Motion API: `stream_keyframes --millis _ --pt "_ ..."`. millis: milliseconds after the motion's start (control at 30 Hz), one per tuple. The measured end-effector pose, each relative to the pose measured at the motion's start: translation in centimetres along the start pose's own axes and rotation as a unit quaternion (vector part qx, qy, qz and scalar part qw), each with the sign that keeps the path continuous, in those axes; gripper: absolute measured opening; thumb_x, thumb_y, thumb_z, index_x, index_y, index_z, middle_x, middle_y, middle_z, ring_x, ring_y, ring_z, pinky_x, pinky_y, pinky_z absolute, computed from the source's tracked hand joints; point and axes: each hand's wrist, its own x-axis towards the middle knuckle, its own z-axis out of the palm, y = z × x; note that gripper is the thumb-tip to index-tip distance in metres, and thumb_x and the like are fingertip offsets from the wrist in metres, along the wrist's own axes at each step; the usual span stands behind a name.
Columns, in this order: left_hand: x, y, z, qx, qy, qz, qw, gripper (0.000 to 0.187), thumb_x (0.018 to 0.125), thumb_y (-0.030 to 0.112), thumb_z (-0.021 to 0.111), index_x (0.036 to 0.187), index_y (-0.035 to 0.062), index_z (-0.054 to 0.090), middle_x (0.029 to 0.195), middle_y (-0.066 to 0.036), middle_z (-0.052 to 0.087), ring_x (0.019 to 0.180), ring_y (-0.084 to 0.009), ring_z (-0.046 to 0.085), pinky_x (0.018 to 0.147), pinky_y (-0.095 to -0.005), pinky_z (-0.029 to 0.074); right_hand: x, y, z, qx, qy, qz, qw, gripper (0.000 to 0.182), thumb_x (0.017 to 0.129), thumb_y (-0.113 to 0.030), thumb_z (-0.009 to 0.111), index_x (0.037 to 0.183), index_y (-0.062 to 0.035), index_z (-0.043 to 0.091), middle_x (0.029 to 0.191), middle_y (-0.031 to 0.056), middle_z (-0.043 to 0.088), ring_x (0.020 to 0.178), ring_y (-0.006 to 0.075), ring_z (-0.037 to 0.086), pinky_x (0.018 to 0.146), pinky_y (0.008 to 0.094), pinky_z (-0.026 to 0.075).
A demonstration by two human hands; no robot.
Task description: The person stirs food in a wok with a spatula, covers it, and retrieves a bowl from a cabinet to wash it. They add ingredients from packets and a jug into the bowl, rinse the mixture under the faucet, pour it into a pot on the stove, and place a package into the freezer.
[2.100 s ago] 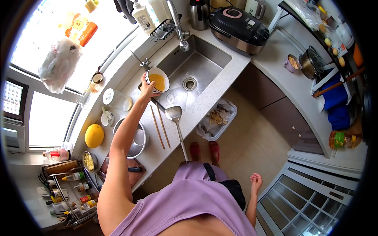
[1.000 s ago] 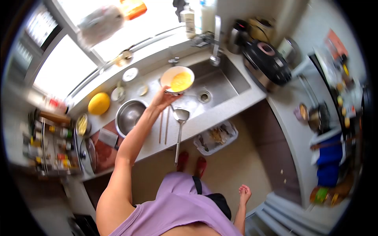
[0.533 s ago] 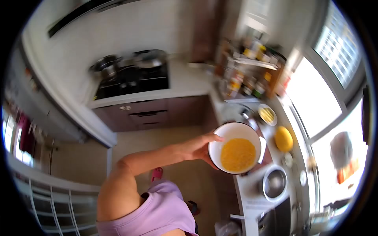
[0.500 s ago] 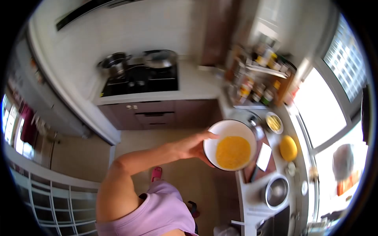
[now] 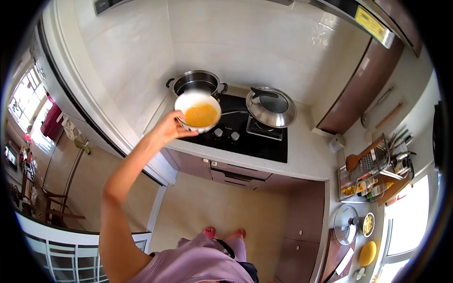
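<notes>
My left hand (image 5: 171, 127) grips a white bowl (image 5: 181, 102) by its near left rim. Inside the bowl is a yellow-orange liquid that looks like beaten egg (image 5: 201, 115). The bowl is held over the left front of the black gas stove (image 5: 236, 147), just in front of an uncovered steel pot (image 5: 197, 77) with dark handles, and hides part of it. Right of the pot sits a frying pan under a steel and glass lid (image 5: 278, 118). My right hand is out of view.
On the right counter are a glass lid (image 5: 344, 225), a small bowl of pale yellow pieces (image 5: 368, 224), a yellow melon-like fruit (image 5: 367, 253) and a knife (image 5: 344, 262) on a cutting board (image 5: 334, 247). A rack (image 5: 365, 174) holds bottles and utensils. The range hood (image 5: 347, 12) overhangs the stove.
My left hand has carried the bowl of egg from beside the right counter to the stove, near the pot. The view has turned left toward the stove.
</notes>
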Motion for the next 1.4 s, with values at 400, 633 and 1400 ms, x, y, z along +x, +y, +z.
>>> stream_keyframes --millis 400,633,1400 --pt "27.7 8.7 -9.0 0.32 0.287 0.146 0.891 0.062 0.08 -0.003 0.045 0.133 0.0145 0.019 0.133 -0.024 0.033 0.111 -0.0514 0.046 0.067 -0.0601 0.056 16.9 -18.0 16.7 -0.078 -0.088 0.012 0.993 0.025 0.085 -0.019 0.064 0.1 0.0004 0.062 0.08 0.0093 0.063 0.064 0.0149 0.058 0.055 0.026 0.05" --pt "33.9 4.7 -12.4 0.747 0.258 0.295 0.536 0.054 0.081 0.004 0.055 0.129 0.0109 0.031 0.109 -0.024 0.046 0.1 -0.0453 0.049 0.074 -0.0445 0.053 24.1 -24.7 19.2 -0.06 -0.08 -0.079 0.992 0.019 0.083 -0.018 0.064 0.092 -0.0011 0.063 0.071 0.0069 0.062 0.058 0.0136 0.057 0.049 0.0245 0.048" --pt "35.0 9.5 -11.0 0.828 0.017 0.423 0.366 0.061 0.068 -0.011 0.058 0.122 0.0006 0.033 0.111 -0.022 0.044 0.105 -0.0406 0.046 0.078 -0.038 0.053 20.9 -15.4 26.8 -0.222 0.058 -0.301 0.926 0.008 0.07 -0.018 0.06 0.065 -0.0117 0.059 0.065 0.0077 0.061 0.055 0.0272 0.059 0.05 0.0377 0.049"
